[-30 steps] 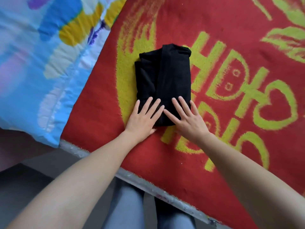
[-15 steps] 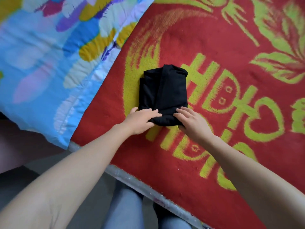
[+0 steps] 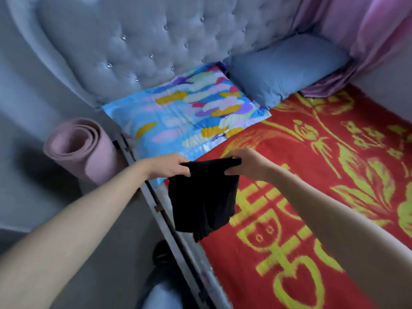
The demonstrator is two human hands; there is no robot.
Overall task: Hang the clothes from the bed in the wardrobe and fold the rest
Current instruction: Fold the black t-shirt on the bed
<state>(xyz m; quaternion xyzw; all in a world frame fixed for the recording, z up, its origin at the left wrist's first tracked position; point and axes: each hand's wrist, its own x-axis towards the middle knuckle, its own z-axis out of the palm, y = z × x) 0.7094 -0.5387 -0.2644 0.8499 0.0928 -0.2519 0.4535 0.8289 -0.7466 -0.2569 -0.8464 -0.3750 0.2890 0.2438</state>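
The left hand (image 3: pixel 169 167) and right hand (image 3: pixel 247 163) each pinched the folded black fabric garment (image 3: pixel 202 197), held above the near edge of the red-and-yellow blanketed bed (image 3: pixel 312 219). Its folding looked done, with putting it away left to do.

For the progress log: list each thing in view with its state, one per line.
Garment: held up over the bed edge, hanging loose.
Left hand: grips the garment's top corner.
Right hand: grips the other top corner.
Blanket: spread flat on the bed.
Patterned pillow: lying flat by the headboard.
Blue pillow: propped against the headboard.
Mat: rolled up, beside the bed.
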